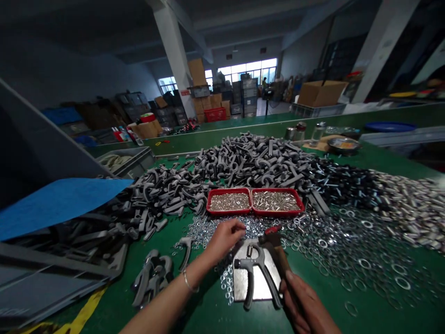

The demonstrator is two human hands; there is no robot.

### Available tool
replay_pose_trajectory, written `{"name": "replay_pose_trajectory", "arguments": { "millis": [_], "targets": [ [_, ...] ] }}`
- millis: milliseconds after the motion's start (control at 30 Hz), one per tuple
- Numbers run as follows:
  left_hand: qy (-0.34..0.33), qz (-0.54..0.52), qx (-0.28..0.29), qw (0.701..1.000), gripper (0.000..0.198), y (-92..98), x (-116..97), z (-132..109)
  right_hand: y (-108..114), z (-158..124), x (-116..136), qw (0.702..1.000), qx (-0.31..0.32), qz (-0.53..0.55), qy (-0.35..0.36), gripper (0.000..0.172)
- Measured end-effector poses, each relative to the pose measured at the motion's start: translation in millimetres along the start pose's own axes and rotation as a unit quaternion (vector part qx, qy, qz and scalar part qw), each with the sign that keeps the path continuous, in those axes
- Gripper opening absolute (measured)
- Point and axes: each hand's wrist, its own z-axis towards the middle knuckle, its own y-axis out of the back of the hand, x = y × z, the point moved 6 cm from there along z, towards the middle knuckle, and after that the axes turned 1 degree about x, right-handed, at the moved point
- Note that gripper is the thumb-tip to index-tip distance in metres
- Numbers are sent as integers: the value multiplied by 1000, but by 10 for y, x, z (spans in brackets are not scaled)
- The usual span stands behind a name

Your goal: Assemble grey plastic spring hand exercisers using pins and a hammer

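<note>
Grip trainer on steel plate, long axis near-far, handles toward the person.
Left hand fingers pinched together over washers; right hand clenches wooden-handled tool.

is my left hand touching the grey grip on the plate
Apart. The head view shows the left hand over the washers, with a gap to the grey grip.

Your counter: matt green surface. Handle pile: matt grey plastic. Trays: glossy red plastic. Rings: bright, shiny metal. Plate before you: smooth dull metal.
</note>
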Motion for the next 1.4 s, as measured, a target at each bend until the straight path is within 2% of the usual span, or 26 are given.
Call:
{"name": "replay_pose_trajectory", "arguments": {
  "millis": [67,167,433,700,900,967,1033,1167,1267,1333,1400],
  "targets": [
    [3,-8,35,999,15,-219,-26,-171,10,0,0,1000,-5,7,-4,52],
    [1,15,54,998,16,-373,-15,-228,-13,4,-9,1000,3,5,-5,50],
    [-19,131,113,985,19,-430,-62,-122,-12,60,-71,999,-20,24,5,52],
    [-66,274,159,946,19,-446,-214,-69,-29,64,-51,999,-1,34,2,51],
    [-139,350,190,907,18,-710,-455,-120,-73,-5,68,1000,-27,-1,3,54],
    [-149,356,193,902,16,-780,-485,-140,-32,-16,91,998,-37,-40,7,53],
    [-136,360,180,905,16,-761,-462,-156,58,-33,182,994,-51,-88,39,51],
    [-77,344,123,928,16,-490,-359,-300,183,-166,669,958,-40,-254,129,48],
    [-49,265,77,960,16,-282,-338,-545,95,-295,1110,909,11,-386,156,44],
    [-52,230,75,969,18,-253,-343,-707,-1,-310,1324,876,30,-449,174,40],
    [-55,240,99,964,21,-312,-329,-812,-75,-227,1402,839,34,-515,171,39]
  ]
}}
